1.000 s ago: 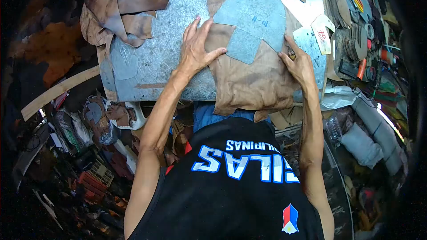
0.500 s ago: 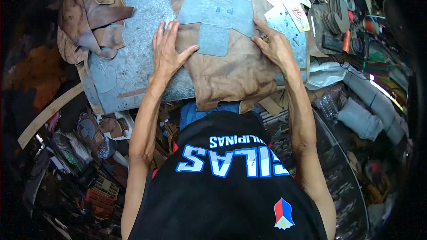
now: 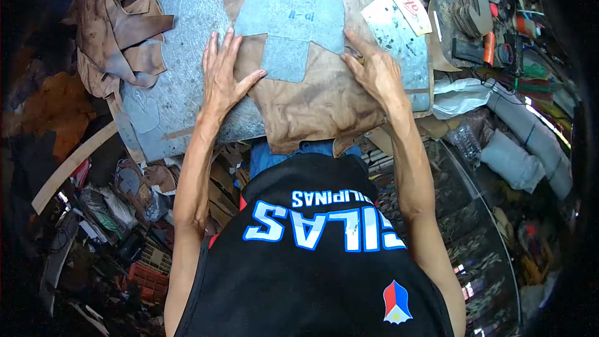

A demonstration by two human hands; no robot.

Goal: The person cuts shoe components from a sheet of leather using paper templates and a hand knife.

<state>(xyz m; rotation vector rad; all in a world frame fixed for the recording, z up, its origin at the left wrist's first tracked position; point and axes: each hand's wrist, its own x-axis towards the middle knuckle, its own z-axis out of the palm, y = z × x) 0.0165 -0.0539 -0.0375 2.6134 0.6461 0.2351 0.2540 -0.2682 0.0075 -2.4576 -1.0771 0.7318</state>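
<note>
A grey-blue template (image 3: 290, 9), round-topped with a narrow tab at its lower end and handwritten marks, lies flat on a piece of brown leather (image 3: 318, 109). The leather drapes over the near edge of the worktable. My left hand (image 3: 223, 73) rests open at the template's left side, fingers stretched forward and thumb out toward the tab, touching the leather. At the right side my right hand (image 3: 374, 75) is open too, its fingertips by the template's lower right corner and on the leather.
Brown leather scraps (image 3: 118, 31) pile up on the left of the scratched metal tabletop (image 3: 193, 19). A white card with red writing (image 3: 410, 9) lies to the right. Beyond it are stacked leather pieces (image 3: 471, 15) and an orange-handled tool (image 3: 489, 47).
Both hands, the leather and the template sit slightly farther left in view. Some of this shift may come from camera movement. The hands keep nearly the same pose.
</note>
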